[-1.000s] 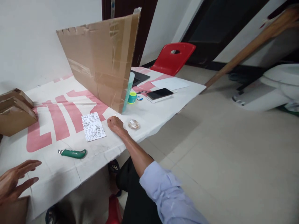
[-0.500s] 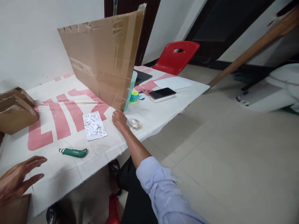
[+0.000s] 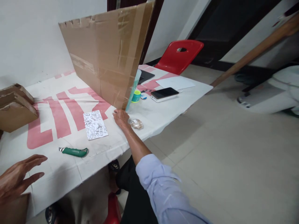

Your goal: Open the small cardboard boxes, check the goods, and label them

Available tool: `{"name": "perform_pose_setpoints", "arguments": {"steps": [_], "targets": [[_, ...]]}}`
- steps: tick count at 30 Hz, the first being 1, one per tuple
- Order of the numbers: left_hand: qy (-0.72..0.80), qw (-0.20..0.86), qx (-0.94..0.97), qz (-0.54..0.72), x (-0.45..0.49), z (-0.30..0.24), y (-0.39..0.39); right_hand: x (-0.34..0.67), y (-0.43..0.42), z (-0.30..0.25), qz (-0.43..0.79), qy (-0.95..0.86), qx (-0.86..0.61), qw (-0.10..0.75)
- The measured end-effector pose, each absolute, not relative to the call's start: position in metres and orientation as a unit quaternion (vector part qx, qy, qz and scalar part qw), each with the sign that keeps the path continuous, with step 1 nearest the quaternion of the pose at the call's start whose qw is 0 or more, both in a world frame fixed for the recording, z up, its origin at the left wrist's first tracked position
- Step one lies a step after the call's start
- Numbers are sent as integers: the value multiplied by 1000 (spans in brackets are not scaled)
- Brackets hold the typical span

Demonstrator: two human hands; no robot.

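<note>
A large brown cardboard sheet [image 3: 100,59], with strips of tape near its right side, stands on edge and leans over the table. At its lower right corner is my right hand [image 3: 121,117], fingers curled in against the cardboard; the fingertips are hidden. My left hand [image 3: 22,174] hovers at the table's front left, thumb and fingers apart, holding nothing. Nearest to it lies a green utility knife [image 3: 74,151] with its blade end to the left. Between the knife and the sheet is a white card [image 3: 95,125] with small drawn shapes. A clear tape roll [image 3: 136,123] sits beside my right wrist.
Folded cardboard [image 3: 17,109] stands at the table's left. Behind the sheet's right edge are a green-and-yellow tape roll [image 3: 135,96], a phone [image 3: 164,92] on a white block, a paper sheet [image 3: 175,82] and part of a laptop [image 3: 146,76]. A red chair [image 3: 178,57] stands beyond.
The view has shifted slightly. The cardboard sheet's upper right corner appears farther right and higher. My right hand stays at its lower corner, and my left hand has hardly moved.
</note>
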State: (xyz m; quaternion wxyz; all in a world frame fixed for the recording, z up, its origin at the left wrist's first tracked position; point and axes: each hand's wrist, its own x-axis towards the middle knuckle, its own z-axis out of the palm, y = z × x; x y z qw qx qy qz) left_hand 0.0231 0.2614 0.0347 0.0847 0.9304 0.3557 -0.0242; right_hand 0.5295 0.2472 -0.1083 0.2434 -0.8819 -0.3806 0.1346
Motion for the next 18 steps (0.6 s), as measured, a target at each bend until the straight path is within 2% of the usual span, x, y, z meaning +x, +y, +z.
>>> {"name": "perform_pose_setpoints", "arguments": {"steps": [9, 18], "targets": [[377, 133, 916, -39, 17, 31, 261, 531, 247, -107, 133, -391, -880, 234], [379, 129, 916, -31, 19, 29, 259, 530, 242, -107, 123, -428, -865, 232]]}}
